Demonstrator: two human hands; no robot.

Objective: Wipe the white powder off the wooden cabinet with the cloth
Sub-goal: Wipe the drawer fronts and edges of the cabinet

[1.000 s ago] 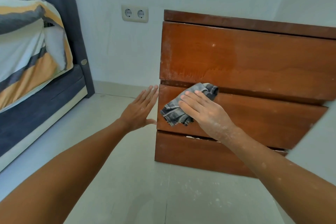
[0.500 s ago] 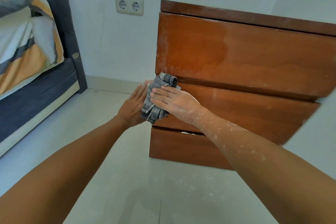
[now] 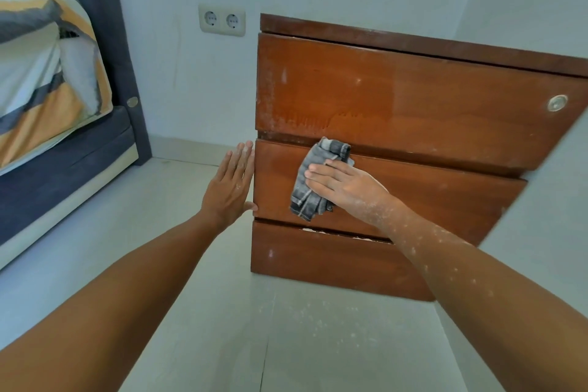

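Bright, even, soft daylight; sharp focus, faint shadows, wide-angle bending at edges.

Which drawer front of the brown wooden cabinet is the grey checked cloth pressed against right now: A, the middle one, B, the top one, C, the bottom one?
A: the right hand presses the grey checked cloth flat on the middle drawer front of the brown wooden cabinet, below the powder-streaked top drawer.

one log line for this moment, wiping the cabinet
step: wiping middle drawer | right hand: presses cloth flat on drawer front | left hand: open at cabinet left edge | powder: remains on top drawer
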